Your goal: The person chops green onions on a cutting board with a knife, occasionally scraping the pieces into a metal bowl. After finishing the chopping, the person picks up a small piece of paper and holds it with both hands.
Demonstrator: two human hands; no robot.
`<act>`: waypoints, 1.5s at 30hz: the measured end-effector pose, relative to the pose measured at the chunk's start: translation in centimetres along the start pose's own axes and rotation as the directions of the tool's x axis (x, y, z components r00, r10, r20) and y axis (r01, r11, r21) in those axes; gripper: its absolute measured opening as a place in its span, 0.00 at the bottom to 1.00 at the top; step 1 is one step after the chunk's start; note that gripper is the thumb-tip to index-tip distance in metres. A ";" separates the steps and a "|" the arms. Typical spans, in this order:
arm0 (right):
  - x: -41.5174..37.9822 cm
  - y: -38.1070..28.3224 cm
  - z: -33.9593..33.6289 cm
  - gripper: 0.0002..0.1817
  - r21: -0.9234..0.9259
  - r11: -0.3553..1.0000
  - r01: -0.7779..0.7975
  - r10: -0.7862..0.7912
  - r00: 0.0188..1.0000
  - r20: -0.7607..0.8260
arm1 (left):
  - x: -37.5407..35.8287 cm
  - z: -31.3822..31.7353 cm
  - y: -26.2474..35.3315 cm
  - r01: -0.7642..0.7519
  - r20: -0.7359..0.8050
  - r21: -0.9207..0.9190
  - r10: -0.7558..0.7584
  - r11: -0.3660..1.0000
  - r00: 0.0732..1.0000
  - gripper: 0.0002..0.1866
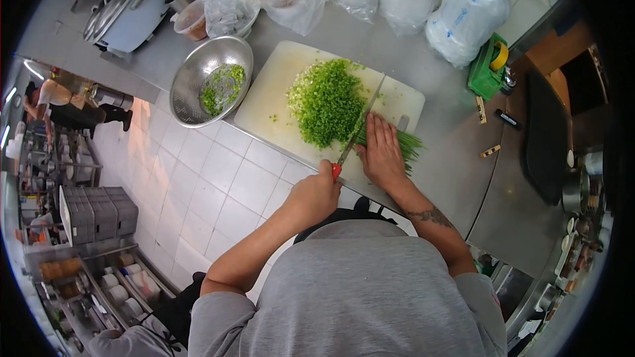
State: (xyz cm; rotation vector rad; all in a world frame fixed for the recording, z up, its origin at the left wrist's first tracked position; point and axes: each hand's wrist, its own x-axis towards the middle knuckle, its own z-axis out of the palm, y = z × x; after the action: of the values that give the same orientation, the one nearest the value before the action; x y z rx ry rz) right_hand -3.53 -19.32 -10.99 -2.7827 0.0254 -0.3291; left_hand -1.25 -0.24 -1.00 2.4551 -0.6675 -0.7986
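My left hand (312, 194) is closed around the red handle of a kitchen knife (362, 119). The blade slants up and right, along the right edge of a heaped pile of finely chopped spring onions (325, 102). My right hand (383, 152) presses down on a bunch of thin, uncut spring onion stalks (411, 147), its fingers close together beside the blade. Green ends stick out to the right of that hand. Pile, stalks and knife are on a white cutting board (268, 96). A steel colander (186, 82) with chopped greens in it sits at the board's left.
Plastic-wrapped packs (468, 13) and bags line the back of the steel counter (450, 116). A green tape dispenser (486, 69) and a black marker (507, 119) lie right. A large lidded pot (135, 16) stands far left. Another person (66, 102) is across the tiled floor.
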 end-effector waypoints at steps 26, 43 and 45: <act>-0.1 -0.6 -3.6 0.38 0.239 0.971 0.008 0.030 0.988 -0.154 | 2.0 -0.2 -2.0 -0.038 -0.145 -0.148 0.017 0.988 0.989 0.16; -0.3 -0.6 -2.3 0.44 0.050 0.999 -0.004 0.009 0.996 -0.088 | 0.5 0.8 -0.8 -0.048 -0.090 -0.045 0.044 0.998 0.995 0.17; -0.6 -0.4 -1.7 0.45 0.025 0.999 -0.024 0.026 0.998 -0.049 | 0.3 0.9 -0.6 -0.030 -0.067 -0.036 0.028 0.999 0.997 0.17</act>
State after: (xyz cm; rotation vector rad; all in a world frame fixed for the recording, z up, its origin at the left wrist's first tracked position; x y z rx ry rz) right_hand -4.53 -19.47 -9.40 -2.7472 0.0675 -0.3892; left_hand -1.43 -0.18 -2.09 2.4213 -0.6567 -0.7091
